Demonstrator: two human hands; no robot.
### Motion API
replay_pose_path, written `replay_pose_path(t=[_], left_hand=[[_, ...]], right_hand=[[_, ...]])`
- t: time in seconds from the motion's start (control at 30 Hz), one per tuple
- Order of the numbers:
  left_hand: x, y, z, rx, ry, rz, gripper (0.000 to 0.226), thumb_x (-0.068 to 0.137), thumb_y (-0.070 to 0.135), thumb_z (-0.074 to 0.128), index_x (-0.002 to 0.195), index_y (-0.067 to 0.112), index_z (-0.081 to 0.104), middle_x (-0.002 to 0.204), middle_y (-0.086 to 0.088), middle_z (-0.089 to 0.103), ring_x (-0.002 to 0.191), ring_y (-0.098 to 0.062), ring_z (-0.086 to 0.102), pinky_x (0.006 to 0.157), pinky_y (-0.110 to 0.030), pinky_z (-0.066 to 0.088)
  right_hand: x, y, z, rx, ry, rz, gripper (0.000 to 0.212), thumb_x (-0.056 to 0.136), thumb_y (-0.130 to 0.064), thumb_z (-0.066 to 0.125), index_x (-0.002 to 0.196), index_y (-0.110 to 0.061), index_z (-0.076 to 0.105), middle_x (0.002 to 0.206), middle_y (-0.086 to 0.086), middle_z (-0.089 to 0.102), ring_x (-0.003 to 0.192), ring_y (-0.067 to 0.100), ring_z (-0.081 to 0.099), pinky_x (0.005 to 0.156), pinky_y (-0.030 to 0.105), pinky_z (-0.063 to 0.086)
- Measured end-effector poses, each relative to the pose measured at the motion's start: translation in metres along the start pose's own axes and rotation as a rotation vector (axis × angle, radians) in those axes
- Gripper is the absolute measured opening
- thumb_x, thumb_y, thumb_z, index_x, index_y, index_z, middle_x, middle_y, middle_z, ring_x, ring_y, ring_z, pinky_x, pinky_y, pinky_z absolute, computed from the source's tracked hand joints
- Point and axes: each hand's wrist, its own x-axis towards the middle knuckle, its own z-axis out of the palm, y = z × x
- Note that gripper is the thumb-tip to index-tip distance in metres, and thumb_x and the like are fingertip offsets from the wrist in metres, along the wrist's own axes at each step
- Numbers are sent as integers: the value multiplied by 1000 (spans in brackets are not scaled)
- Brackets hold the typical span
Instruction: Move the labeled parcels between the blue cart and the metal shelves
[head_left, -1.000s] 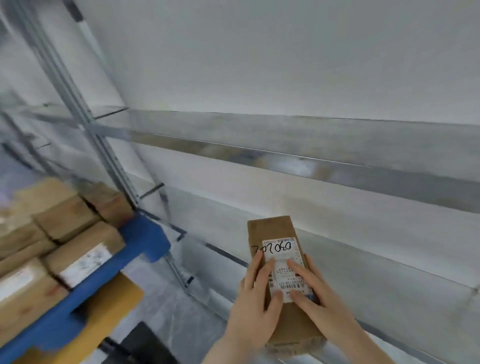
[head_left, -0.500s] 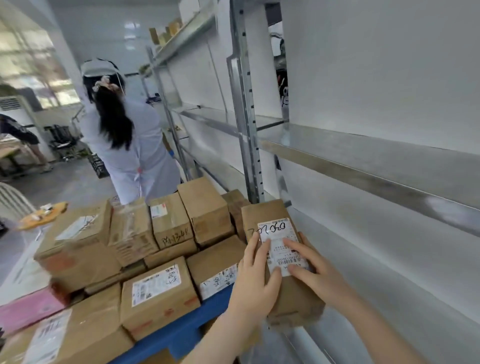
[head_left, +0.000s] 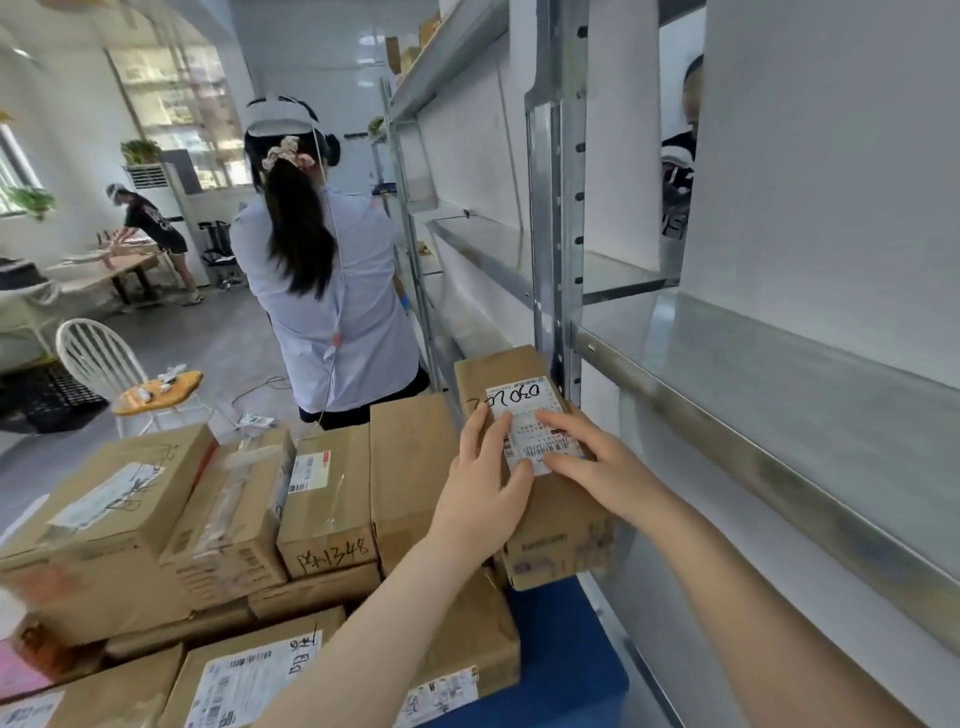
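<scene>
A long brown parcel with a white barcode label and handwritten digits sits at the right edge of the parcel pile on the blue cart. Whether it rests on the pile or hangs just above it, I cannot tell. My left hand grips its left side, fingers laid over the label. My right hand holds it from the right, fingers spread on the label. The metal shelves run along the right, their boards bare.
Several taped brown parcels crowd the cart to the left. A person in a white shirt stands just beyond the cart, back turned. A shelf upright rises behind the held parcel. A white chair stands at left.
The view has swung left from the bare shelves to the cart. Both hands have carried the parcel from in front of the shelves to the right edge of the cart's pile.
</scene>
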Motion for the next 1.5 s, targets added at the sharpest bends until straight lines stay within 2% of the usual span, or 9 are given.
replay_pose_path(t=[0.33, 0.5, 0.83, 0.97, 1.07, 1.23, 1.3, 1.4, 1.5], left_hand=[[75, -54, 8, 201, -100, -155, 57, 96, 43, 36, 149, 29, 20, 160, 12, 1, 139, -23, 30, 105, -42, 37], [81, -70, 11, 173, -102, -221, 56, 98, 43, 32, 150, 28, 20, 160, 9, 3, 144, -21, 19, 114, -44, 21], [76, -73, 7, 219, -112, -199, 56, 96, 50, 28, 149, 38, 17, 160, 11, 1, 146, -22, 13, 116, -46, 16], [56, -52, 4, 315, 30, 15, 54, 97, 44, 32, 149, 31, 22, 161, 4, 5, 147, -22, 3, 118, -44, 8], [13, -27, 27, 194, 42, 242, 49, 95, 42, 35, 142, 25, 39, 157, -1, 23, 145, -23, 16, 115, -41, 20], [-101, 8, 106, 197, -364, 555, 53, 81, 41, 44, 125, 18, 60, 132, -14, 56, 112, -36, 61, 83, -46, 53], [-142, 27, 134, 154, -478, 614, 52, 78, 41, 44, 116, 15, 67, 125, -15, 61, 101, -39, 65, 74, -50, 56], [-216, 66, 172, 131, -569, 780, 59, 91, 50, 31, 113, 11, 69, 124, -17, 62, 102, -42, 65, 77, -55, 54], [-299, 123, 192, 44, -751, 887, 67, 84, 53, 25, 132, 19, 55, 144, -11, 45, 126, -35, 50, 99, -50, 43]], right_hand=[[95, 45, 11, -57, -73, 120, 43, 88, -35, 59, 124, -55, 48, 147, -17, 37, 124, 8, 44, 102, 38, 42], [116, 59, 20, -150, -59, 147, 48, 87, -42, 59, 132, -50, 46, 156, -16, 20, 137, 14, 32, 110, 43, 33], [99, 57, 26, -137, 102, 53, 40, 94, -42, 51, 134, -42, 47, 153, -13, 29, 136, 7, 31, 100, 23, 28], [25, 57, 20, -47, 172, 52, 34, 95, -38, 51, 124, -56, 47, 140, -30, 36, 127, -8, 35, 97, 10, 32], [-51, 66, 11, -35, 285, 152, 33, 94, -36, 53, 112, -63, 49, 126, -32, 48, 118, -11, 45, 82, -1, 36], [-205, 89, 0, -78, 598, 378, 30, 93, -33, 54, 106, -61, 50, 123, -28, 54, 118, -4, 50, 83, 4, 39], [-281, 96, 0, -101, 780, 470, 32, 95, -30, 52, 110, -58, 50, 128, -25, 51, 120, -2, 49, 84, 7, 40], [-412, 88, 8, -176, 1009, 615, 35, 96, -31, 50, 124, -51, 48, 127, -27, 46, 122, 1, 46, 96, 18, 41], [-542, 58, 24, -357, 1211, 793, 41, 96, -26, 48, 135, -39, 44, 135, -19, 43, 127, 6, 42, 104, 23, 36]])
